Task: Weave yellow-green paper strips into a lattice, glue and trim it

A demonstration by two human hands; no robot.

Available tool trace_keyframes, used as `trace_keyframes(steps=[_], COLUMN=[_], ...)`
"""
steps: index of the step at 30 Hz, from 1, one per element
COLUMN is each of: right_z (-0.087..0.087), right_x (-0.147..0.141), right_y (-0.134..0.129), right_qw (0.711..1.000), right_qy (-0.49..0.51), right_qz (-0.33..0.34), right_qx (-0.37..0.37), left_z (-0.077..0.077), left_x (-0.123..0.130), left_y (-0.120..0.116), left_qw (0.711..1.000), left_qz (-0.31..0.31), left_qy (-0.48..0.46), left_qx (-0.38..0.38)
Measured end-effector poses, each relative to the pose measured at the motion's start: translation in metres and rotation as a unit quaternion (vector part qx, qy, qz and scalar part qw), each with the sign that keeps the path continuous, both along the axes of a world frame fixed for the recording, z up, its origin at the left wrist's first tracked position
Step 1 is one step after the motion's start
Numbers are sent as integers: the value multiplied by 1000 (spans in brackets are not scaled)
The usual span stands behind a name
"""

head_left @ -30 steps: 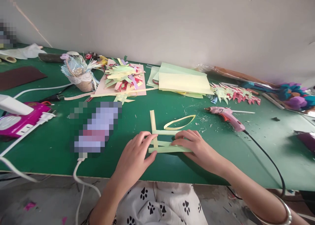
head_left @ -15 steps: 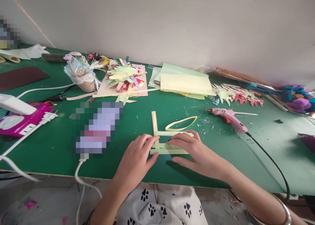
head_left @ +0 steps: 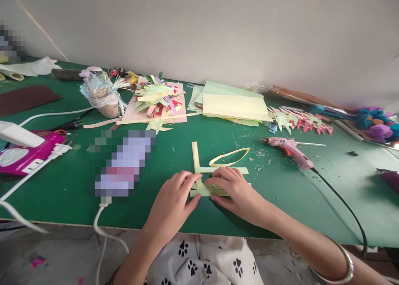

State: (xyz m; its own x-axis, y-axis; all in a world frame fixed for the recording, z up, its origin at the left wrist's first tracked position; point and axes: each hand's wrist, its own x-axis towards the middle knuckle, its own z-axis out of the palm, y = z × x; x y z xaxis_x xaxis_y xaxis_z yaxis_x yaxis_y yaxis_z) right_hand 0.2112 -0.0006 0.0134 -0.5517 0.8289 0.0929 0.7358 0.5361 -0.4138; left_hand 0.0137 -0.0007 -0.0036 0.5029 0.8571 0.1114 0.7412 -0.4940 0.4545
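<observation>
Pale green paper strips (head_left: 205, 192) lie side by side near the table's front edge, crossed at their left end by an upright cream strip (head_left: 195, 156). My left hand (head_left: 176, 197) rests at the left end of the strips, thumb and index finger apart, fingertips touching the crossing. My right hand (head_left: 233, 191) lies over the right part of the strips, its fingers spread and its thumb at the lowest strip's edge. Another pale green strip (head_left: 240, 170) runs above the fingers. A folded yellow strip (head_left: 226, 155) lies just beyond it.
A pink glue gun (head_left: 294, 150) with a black cord lies right. A blurred phone-like object (head_left: 126, 162) and a magenta power strip (head_left: 31, 152) are left. Behind are a heap of paper strips (head_left: 160, 96), paper sheets (head_left: 233, 104) and a small decorated pot (head_left: 107, 102).
My right hand has shifted left along the strips, closer to my left hand, uncovering the right end of the upper green strip. My left hand has barely moved.
</observation>
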Motion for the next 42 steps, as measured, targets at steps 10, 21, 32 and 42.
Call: trace_keyframes(steps=[10,21,32,42], right_z=[-5,-11,-8,-3], right_x=[0,-11,-19,-18], right_y=[-3,-10,-14,-11], right_qw=[1000,991,983,981], right_qy=[-13,-76,-98,-97], right_qz=[0,-24,-52,-53], right_qx=[27,108,146,160], left_z=[1,-3,-2,-1], left_x=[1,2,3,3], left_y=[0,0,-1,0], left_qw=[1000,999,999,999], left_qz=[5,11,18,15], left_qy=[-12,3,15,18], left_qx=[25,41,36,41])
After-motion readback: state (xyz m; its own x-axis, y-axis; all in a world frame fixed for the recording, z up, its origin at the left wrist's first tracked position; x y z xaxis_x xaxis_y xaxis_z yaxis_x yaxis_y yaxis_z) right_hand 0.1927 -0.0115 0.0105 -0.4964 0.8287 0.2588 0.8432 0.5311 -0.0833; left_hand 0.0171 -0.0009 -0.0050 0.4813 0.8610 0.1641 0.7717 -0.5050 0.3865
